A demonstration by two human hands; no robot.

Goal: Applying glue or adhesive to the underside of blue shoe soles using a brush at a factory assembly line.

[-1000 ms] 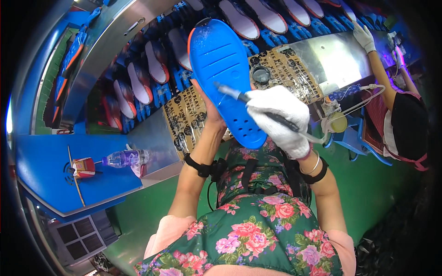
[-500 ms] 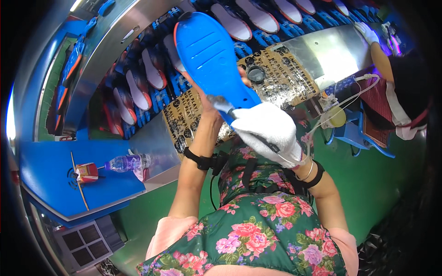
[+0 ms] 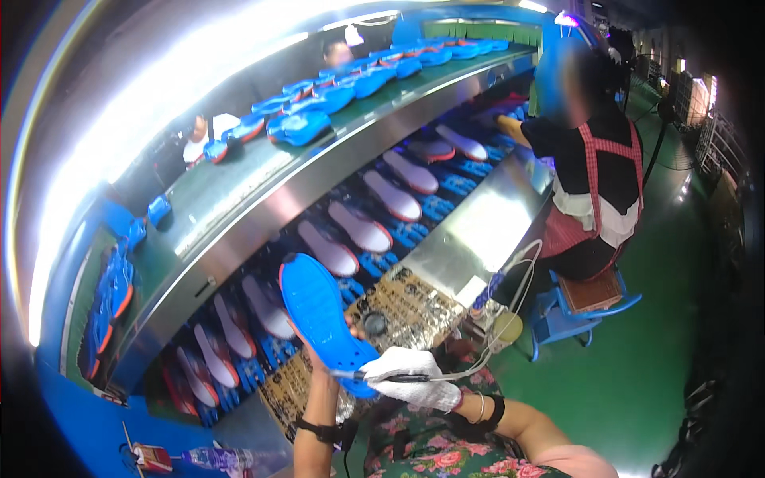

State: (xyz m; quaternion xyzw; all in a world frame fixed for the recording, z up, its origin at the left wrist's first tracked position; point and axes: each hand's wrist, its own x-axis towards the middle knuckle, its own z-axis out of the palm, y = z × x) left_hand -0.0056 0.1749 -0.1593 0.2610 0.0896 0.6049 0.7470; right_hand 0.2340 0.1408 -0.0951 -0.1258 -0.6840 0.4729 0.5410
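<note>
My bare left hand (image 3: 319,373) grips a blue shoe sole (image 3: 317,303) from beneath, its thumb side along the left edge and fingertips showing at the right edge. The sole has an orange rim and points away from me at a tilt. In a white knitted glove, my right hand (image 3: 406,376) is closed around a slim, dark-handled brush (image 3: 403,378) with a thin tube trailing from it. The brush's tip lies over the sole's near end; whether it touches cannot be made out.
Behind the sole, a row of pale-topped soles (image 3: 362,227) lies along the line. Patterned cardboard (image 3: 406,299) carries a small dark round pot (image 3: 374,323). Above runs a shelf (image 3: 231,215) of blue soles. A seated person (image 3: 598,167) works at the right. A plastic bottle (image 3: 215,459) lies lower left.
The view has tilted up, showing the upper shelf and the seated person. The sole and both hands now appear lower in the picture. Both grips look the same.
</note>
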